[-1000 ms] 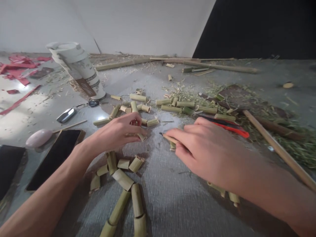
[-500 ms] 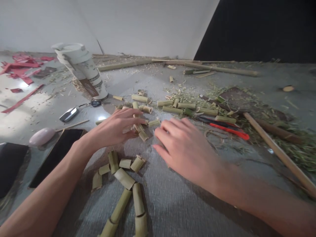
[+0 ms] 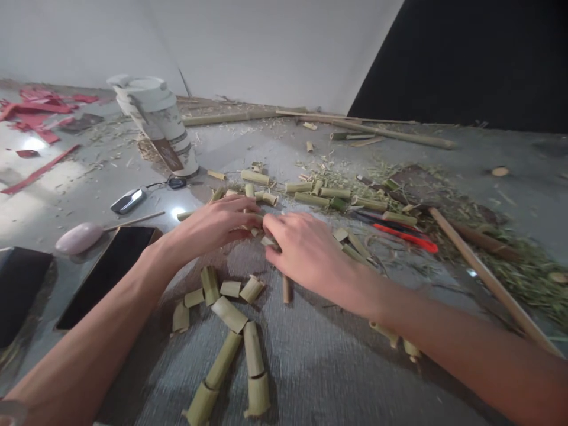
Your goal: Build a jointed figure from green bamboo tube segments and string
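Both hands meet over a cluster of small cut bamboo pieces in mid-view. My left hand [image 3: 217,222] reaches in from the left, its fingers and thumb bent around a bamboo piece that is mostly hidden. Close against it, my right hand [image 3: 302,239] has its fingers curled down; a short bamboo piece [image 3: 268,241] shows between its thumb and index finger. Nearer to me, a stick figure of bamboo tubes [image 3: 229,313] lies flat, with arms, body and two legs. A thin brown tube [image 3: 287,290] lies just below my right hand.
Left stand a white tumbler [image 3: 155,127], a key fob [image 3: 128,201], a pink oval object [image 3: 80,238] and a black phone [image 3: 109,275]. Right are loose bamboo tubes [image 3: 335,193], red-handled pliers [image 3: 406,238], a wooden-handled tool [image 3: 486,272] and green shavings. Red scraps [image 3: 38,109] lie far left.
My right hand has moved left and up to meet my left hand at the cluster. Bamboo pieces it covered, including the brown tube, now show. The view has shifted slightly.
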{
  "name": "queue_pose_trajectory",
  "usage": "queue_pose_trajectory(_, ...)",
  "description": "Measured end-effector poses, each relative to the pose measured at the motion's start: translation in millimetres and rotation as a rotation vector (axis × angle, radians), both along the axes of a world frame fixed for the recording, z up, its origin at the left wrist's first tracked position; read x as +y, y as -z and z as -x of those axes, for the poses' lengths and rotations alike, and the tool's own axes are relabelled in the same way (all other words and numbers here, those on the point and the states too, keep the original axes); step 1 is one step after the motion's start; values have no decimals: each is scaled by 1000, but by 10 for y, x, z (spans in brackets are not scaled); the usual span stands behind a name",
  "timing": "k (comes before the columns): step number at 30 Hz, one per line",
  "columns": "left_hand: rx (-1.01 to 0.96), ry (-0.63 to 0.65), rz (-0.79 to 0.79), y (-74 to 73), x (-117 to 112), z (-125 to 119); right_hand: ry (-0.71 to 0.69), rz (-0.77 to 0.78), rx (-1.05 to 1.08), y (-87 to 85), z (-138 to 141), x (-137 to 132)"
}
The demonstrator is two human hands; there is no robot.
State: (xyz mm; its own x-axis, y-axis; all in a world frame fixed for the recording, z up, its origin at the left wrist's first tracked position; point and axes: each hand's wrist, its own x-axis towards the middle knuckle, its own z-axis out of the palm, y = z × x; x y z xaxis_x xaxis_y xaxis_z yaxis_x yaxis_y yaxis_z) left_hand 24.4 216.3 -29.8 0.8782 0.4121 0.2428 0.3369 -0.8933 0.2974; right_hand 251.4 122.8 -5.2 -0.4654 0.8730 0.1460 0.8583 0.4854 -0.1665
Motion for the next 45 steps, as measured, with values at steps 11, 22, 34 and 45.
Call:
queue_pose_trajectory(11,-46,-11,25,5,-4,16,-1,-51,-1,24,-49,28)
queue_pose_trajectory(22,-31,13,-15,10,11,41,-60,-64,-35,84,0,83)
queue_pose_trajectory(34,-36,-35,-116,-64,-219,-151,-34,-79,68,3,-34,-29)
queue_pose_trajectory(45,-224,8,53,-30,-234,-225,-24,228,283,-85,-225,46)
